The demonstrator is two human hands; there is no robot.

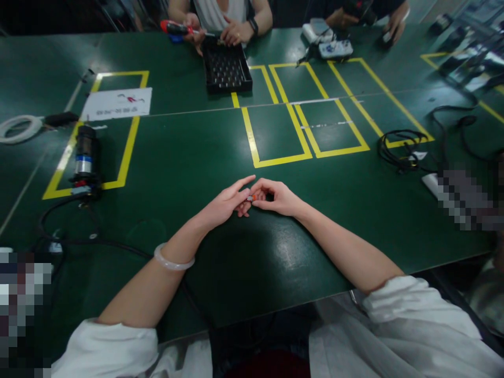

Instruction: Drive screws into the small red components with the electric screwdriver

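Note:
My left hand point(225, 205) and my right hand point(281, 197) meet above the green table point(185, 147), near its front edge. Between their fingertips sits a small orange-and-silver part point(252, 198), too small for me to tell its kind. My left thumb presses on it while the index finger points outward. The thumb and index finger of my right hand pinch its orange end. Fingers cover most of the part.
Yellow tape rectangles point(283, 157) mark the table. To the left stands a black cylindrical tool point(84, 152) with a cable. Coiled black cable point(401, 149) lies at right. Across the table, a person holds a red screwdriver point(175, 27) by a black tray point(228, 86).

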